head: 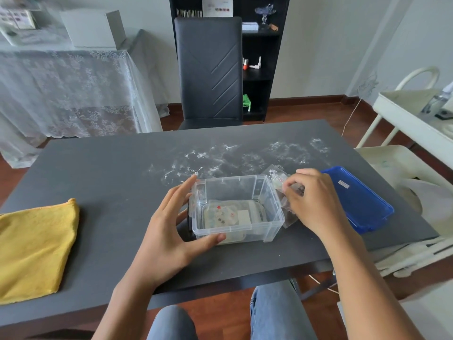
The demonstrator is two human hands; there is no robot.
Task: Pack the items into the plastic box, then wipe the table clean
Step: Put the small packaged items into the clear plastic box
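Observation:
A clear plastic box (270, 192) stands open on the dark table (110, 173), with a flat packet of small flower decorations (221, 213) lying on its bottom. My left hand (166, 231) holds the box's left end, thumb along the near wall and fingers up its far corner. Just right of the box, my right hand (313, 200) pinches clear packets of small beads (278, 179) at the box's right rim. The blue lid (360, 200) lies flat further right. A folded yellow cloth (34, 246) rests at the table's left edge.
White powdery smears (245, 158) spread across the table's far half. A black chair (209, 69) stands behind the table before a dark shelf unit (259, 69). A white cart (411, 119) sits at the right. My knees (220, 317) are under the near edge.

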